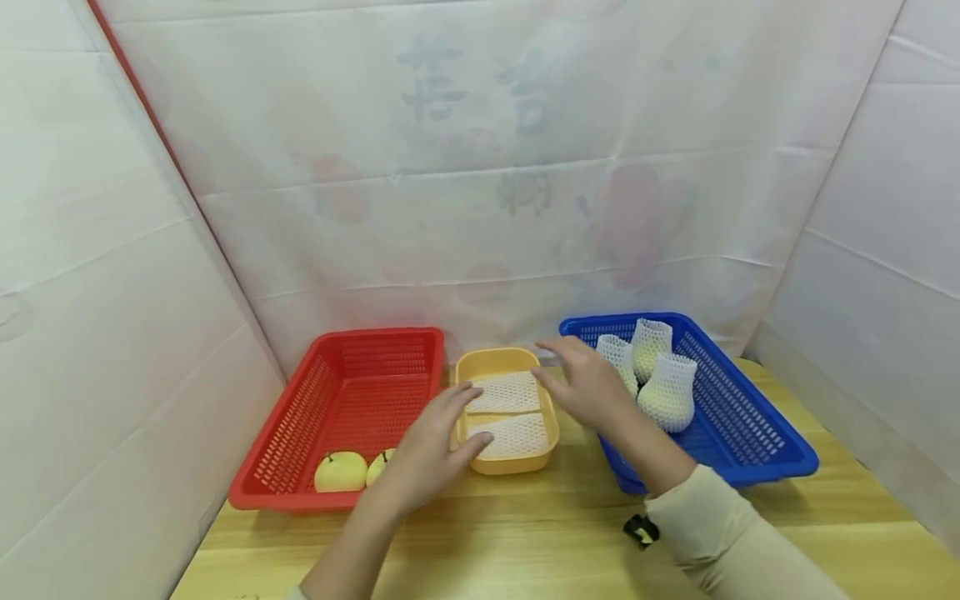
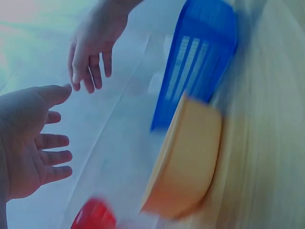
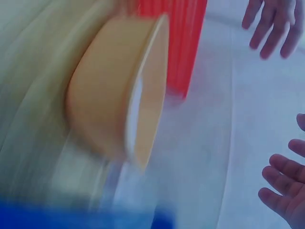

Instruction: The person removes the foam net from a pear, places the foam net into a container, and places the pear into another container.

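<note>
Between my two hands stands a yellow plastic box [image 1: 480, 364] with white foam fruit nets [image 1: 512, 392] lying flat inside it. My left hand [image 1: 423, 454] is over the box's left side, fingers apart and nothing held. Above the right side hovers my right hand [image 1: 588, 387], its fingers spread and bare. In the left wrist view both palms show, with the left hand [image 2: 31, 143] clear of the box's wall [image 2: 190, 152]. Yellow-green pears [image 1: 341, 472] lie in the red basket [image 1: 330, 400]; one is partly hidden behind my left hand.
To the right stands a blue basket [image 1: 750, 421] holding pears in white foam nets [image 1: 667, 396]. A small black object [image 1: 642, 531] shows by my right sleeve. White printed sheets [image 1: 480, 167] wall in the wooden table [image 1: 480, 533].
</note>
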{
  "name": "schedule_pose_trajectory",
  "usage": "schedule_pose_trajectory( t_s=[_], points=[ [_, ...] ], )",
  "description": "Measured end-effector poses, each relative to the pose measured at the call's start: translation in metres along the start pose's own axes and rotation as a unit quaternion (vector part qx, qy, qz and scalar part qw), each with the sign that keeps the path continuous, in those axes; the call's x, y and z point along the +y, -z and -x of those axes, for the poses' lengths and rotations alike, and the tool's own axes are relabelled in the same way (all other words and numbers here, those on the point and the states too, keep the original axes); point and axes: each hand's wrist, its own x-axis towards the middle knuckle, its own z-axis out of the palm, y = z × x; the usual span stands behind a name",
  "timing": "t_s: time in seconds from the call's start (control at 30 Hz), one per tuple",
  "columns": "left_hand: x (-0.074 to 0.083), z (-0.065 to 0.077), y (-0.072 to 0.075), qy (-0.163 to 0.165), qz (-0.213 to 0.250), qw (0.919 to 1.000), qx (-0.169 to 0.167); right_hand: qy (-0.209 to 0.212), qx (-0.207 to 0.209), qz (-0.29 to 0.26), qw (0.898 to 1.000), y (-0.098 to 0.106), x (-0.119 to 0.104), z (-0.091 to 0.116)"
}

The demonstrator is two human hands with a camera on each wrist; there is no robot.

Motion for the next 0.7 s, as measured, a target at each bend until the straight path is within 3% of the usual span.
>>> schedule_pose_trajectory(
  t_s=[0.2, 0.37, 0.53, 0.7],
  points=[
    [0.022, -0.014, -0.038, -0.028, 0.043, 0.9980, -0.037, -0.064, 0.006, 0.010, 0.998, 0.022, 0.049, 0.012],
    [0.037, -0.016, -0.079, -0.044, 0.068, 0.9946, -0.065, -0.117, -0.035, 0.025, 0.992, 0.039, 0.082, 0.015],
    [0.050, -0.020, -0.111, -0.093, 0.026, 0.9920, -0.081, -0.157, -0.097, 0.033, 0.982, 0.059, 0.112, 0.009],
    [0.059, -0.025, -0.129, -0.145, -0.040, 0.9842, -0.093, -0.176, -0.163, 0.052, 0.969, 0.070, 0.137, 0.004]
  ],
)
